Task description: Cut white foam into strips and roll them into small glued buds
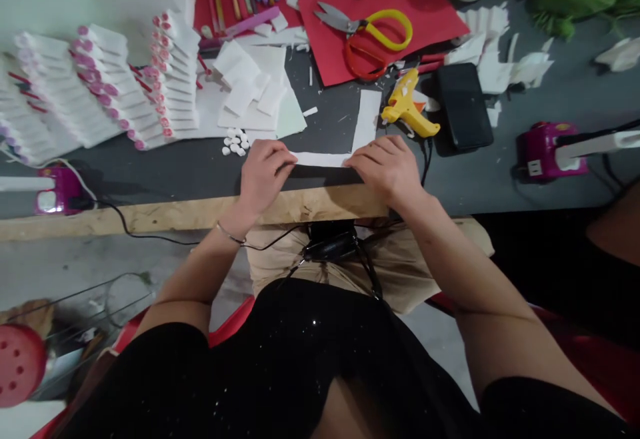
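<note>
Hands: left hand [263, 176] and right hand [387, 169] both press down on a white paper strip [320, 158], one at each end, fingers bent over it.
Paper strip: lies flat on the grey surface [200, 166], near its wooden edge [175, 214], right in front of the person.
Second strip: another white strip [367, 119] stands up from the right end of the first one, so the two make a corner.
Glue gun: yellow glue gun [407, 109] lies just beside the right hand.
Scissors: scissors [367, 29] with yellow and red handles rest on red paper [430, 16].
Black box: black box [463, 112] sits next to the glue gun.
White bits: small white bits [235, 142] lie near the left hand.
Paper rolls: rows of white rolls with pink tips [100, 86] are stacked on the left.
Writing: no words can be read anywhere.
</note>
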`<action>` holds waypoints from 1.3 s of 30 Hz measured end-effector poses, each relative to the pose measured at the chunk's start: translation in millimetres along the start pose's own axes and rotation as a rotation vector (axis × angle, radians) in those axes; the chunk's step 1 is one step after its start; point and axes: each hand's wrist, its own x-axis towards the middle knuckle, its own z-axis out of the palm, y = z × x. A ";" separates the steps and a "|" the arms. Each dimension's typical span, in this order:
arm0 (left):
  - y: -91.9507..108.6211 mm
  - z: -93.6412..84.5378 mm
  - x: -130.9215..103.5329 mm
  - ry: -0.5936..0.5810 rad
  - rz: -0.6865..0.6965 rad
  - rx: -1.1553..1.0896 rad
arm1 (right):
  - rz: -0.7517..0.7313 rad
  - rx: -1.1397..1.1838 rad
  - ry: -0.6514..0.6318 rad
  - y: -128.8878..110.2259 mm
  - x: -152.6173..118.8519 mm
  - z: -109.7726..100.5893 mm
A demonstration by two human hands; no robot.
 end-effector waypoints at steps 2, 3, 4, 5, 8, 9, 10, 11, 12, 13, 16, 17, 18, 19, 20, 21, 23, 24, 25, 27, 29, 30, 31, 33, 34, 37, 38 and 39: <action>-9.1 -1.0 -8.2 -0.089 0.098 0.137 | -0.058 -0.044 -0.015 0.1 -10.3 11.5; -12.8 -1.0 -12.2 -0.122 0.139 0.174 | -0.059 -0.058 -0.023 -0.3 -14.7 15.2; -15.7 -1.3 -15.9 -0.144 0.172 0.200 | -0.052 -0.064 -0.031 -1.1 -18.3 17.3; -17.7 -2.1 -19.3 -0.153 0.197 0.227 | -0.038 -0.059 -0.041 -1.9 -21.2 17.8; -19.9 -6.9 -25.9 -0.149 0.278 0.354 | 0.026 0.003 -0.072 -2.5 -23.7 13.8; -20.1 -8.9 -26.9 -0.145 0.316 0.402 | 0.052 0.028 -0.087 -1.3 -21.9 12.1; -20.2 -10.6 -27.4 -0.145 0.352 0.442 | 0.080 0.048 -0.105 0.8 -18.4 10.9; -20.4 -12.0 -27.6 -0.148 0.378 0.470 | 0.107 0.061 -0.125 3.8 -13.1 10.1; -20.7 -12.8 -27.5 -0.152 0.388 0.482 | 0.124 0.072 -0.146 7.3 -6.1 9.7; -21.0 -13.3 -27.3 -0.158 0.381 0.480 | 0.136 0.082 -0.166 11.0 2.4 9.3; -22.2 -12.7 -27.3 -0.174 0.315 0.421 | 0.154 0.135 -0.178 17.2 29.2 5.9; -22.7 -12.1 -27.6 -0.176 0.300 0.400 | 0.170 0.151 -0.167 15.6 35.7 3.9; -23.3 -11.5 -28.1 -0.175 0.293 0.387 | 0.176 0.158 -0.152 11.7 39.7 2.1; -23.9 -10.9 -28.6 -0.171 0.290 0.380 | 0.167 0.153 -0.142 5.6 41.0 1.0; -24.5 -10.4 -29.1 -0.166 0.287 0.375 | 0.130 0.146 -0.150 -2.3 39.8 1.1; -25.1 -9.8 -29.5 -0.164 0.281 0.366 | 0.075 0.137 -0.167 -11.4 36.7 2.8; -25.5 -8.9 -29.7 -0.159 0.251 0.328 | 0.038 0.111 -0.197 -29.7 28.3 10.5; -25.3 -8.6 -29.5 -0.158 0.232 0.305 | 0.040 0.096 -0.207 -37.4 24.8 15.9; -24.9 -8.4 -29.2 -0.157 0.217 0.290 | 0.052 0.080 -0.210 -43.4 22.5 21.4; -23.3 -8.5 -28.6 -0.148 0.208 0.292 | 0.089 0.044 -0.196 -49.3 21.9 30.7; -21.9 -9.1 -28.6 -0.138 0.212 0.324 | 0.117 0.004 -0.162 -47.6 23.1 35.0; -21.5 -9.6 -29.0 -0.137 0.214 0.341 | 0.122 -0.014 -0.148 -44.6 22.9 35.1; -21.3 -10.0 -29.6 -0.139 0.214 0.356 | 0.120 -0.027 -0.140 -40.7 21.4 34.2; -21.9 -10.7 -31.3 -0.143 0.213 0.372 | 0.106 -0.034 -0.143 -32.2 14.6 30.5; -22.4 -11.0 -32.1 -0.144 0.210 0.375 | 0.100 -0.031 -0.147 -28.2 9.8 28.4; -23.9 -11.4 -33.6 -0.150 0.192 0.357 | 0.103 -0.026 -0.135 -20.2 -5.4 23.9; -24.4 -11.4 -33.8 -0.153 0.184 0.345 | 0.112 -0.025 -0.120 -18.9 -9.4 23.3; -24.8 -11.5 -33.7 -0.154 0.177 0.333 | 0.124 -0.023 -0.106 -18.0 -12.5 23.1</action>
